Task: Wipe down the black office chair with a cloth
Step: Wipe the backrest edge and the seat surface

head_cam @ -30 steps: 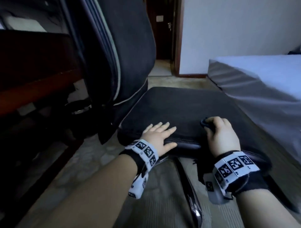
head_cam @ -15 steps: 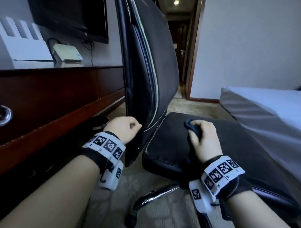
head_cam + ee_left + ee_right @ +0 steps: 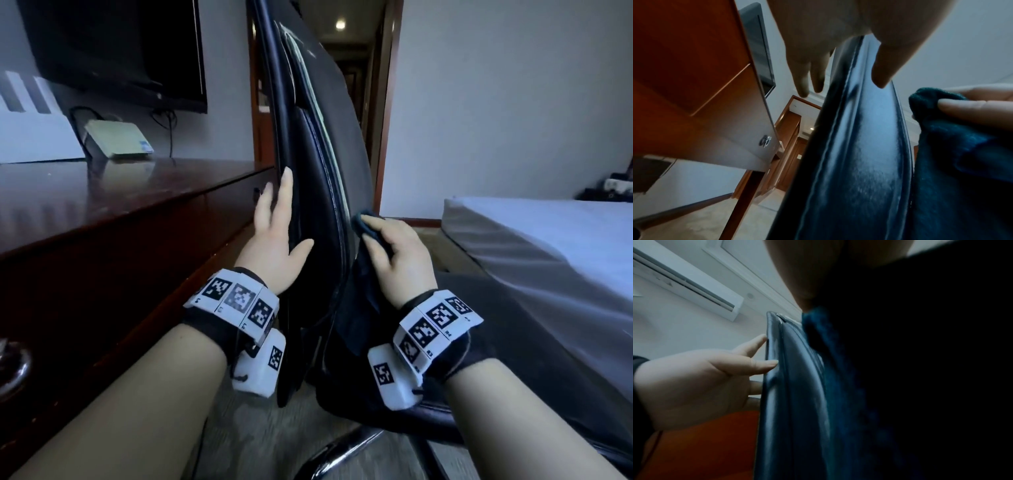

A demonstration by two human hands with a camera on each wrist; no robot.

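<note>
A dark glossy wooden desk [image 3: 113, 192] is filling the left of the head view, a black wall screen [image 3: 116, 51] hanging above it. At centre, the black leather office chair backrest [image 3: 318, 164] is standing upright. The left hand [image 3: 277, 236] is bracing its edge, fingers straight and spread. The right hand [image 3: 397, 253] is pinching a dark teal cloth [image 3: 368, 228] against the backrest's right side.

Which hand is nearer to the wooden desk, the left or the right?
The left. The left hand rests on the chair backrest on the side facing the wooden desk; the right hand, holding the cloth, is beyond the backrest.
</note>
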